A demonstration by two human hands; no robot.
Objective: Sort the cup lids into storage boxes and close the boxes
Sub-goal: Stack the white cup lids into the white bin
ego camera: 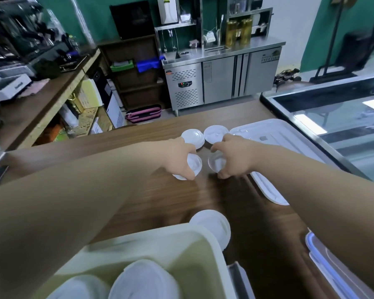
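Two white cup lids are off the wooden table (203,197), one in each hand, near the middle of the tabletop. The left hand (179,160) curls its fingers and thumb round the rim of the left lid (195,165). The right hand (233,160) grips the right lid (216,164) the same way. Each lid is tipped up on edge rather than lying flat, its round face turned inward toward the other hand, and the two are close but apart.

Just beyond the hands, two more lids (193,136) lie flat on the table side by side. Nearer the person, a short stack of lids (212,224) stands just past the far right corner of a pale green storage box (205,238). More lids (145,279) sit inside that open box.

To the right a white box lid (279,134) lies flat, its long axis running away from the person, with the right forearm crossing over it. At the lower right is the blue-rimmed edge of another box (315,249). A glass display case (333,108) borders the table's right side.
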